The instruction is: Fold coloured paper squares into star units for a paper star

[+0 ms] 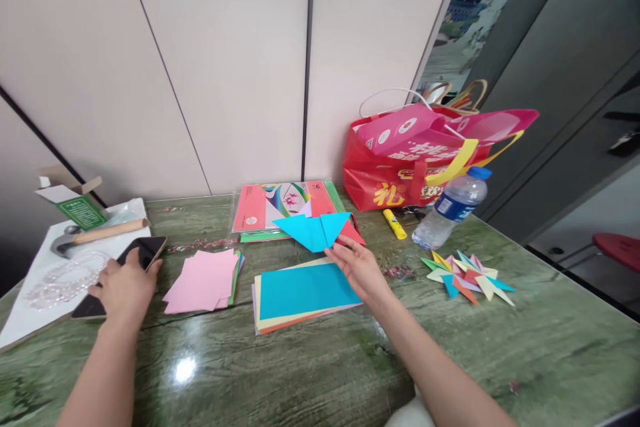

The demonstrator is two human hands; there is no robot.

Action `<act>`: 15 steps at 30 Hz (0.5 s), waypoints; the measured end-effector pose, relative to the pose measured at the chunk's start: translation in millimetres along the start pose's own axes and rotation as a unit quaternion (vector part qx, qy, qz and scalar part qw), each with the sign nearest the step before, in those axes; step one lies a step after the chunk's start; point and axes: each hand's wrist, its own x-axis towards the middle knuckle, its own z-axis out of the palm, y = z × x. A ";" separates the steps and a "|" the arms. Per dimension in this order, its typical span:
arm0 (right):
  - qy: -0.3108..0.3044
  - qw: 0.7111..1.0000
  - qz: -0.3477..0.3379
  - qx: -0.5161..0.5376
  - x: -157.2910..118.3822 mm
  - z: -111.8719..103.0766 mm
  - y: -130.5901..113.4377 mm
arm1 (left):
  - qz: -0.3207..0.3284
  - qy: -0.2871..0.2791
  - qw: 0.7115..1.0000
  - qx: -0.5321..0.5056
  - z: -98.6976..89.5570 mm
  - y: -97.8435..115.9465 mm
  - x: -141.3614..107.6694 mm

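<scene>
My left hand point(124, 287) is over a dark phone point(150, 250) at the left, its thumb and fingers gripping across it. The phone lies partly over a white board point(20, 300). My right hand point(357, 267) pinches a folded blue paper point(313, 232) by its lower right edge. That paper has two pointed wings and a narrower bottom. It is held above a stack of rectangular coloured sheets point(305, 290), blue on top. Left of the stack sits a pile of square pink sheets point(203, 282) with green and other edges showing.
Behind are packs of coloured paper point(250, 203), a red bag point(365, 173), a yellow glue stick point(395, 225) and a water bottle point(445, 213). Folded paper pieces point(473, 277) lie at right. A hammer point(110, 229), green box point(83, 213) and clear beaded coil point(65, 280) are left.
</scene>
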 end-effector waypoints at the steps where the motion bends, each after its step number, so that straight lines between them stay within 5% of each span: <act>1: 0.003 1.000 -0.001 0.006 1.0 -0.2 -0.1 | -0.008 0.001 1.000 0.020 0.5 0.3 0.0; 5: -0.016 0.999 -0.018 -0.036 0.5 1.0 0.9 | -0.025 0.003 0.999 0.047 2.8 -2.2 4.9; 10: -0.037 0.973 -0.086 -0.209 -3.7 -0.2 4.9 | -0.025 0.006 0.998 0.055 5.8 -4.5 11.9; 15: -0.092 0.856 -0.217 -0.459 -10.2 -1.6 0.9 | -0.023 -0.001 0.998 0.062 4.2 -3.5 12.7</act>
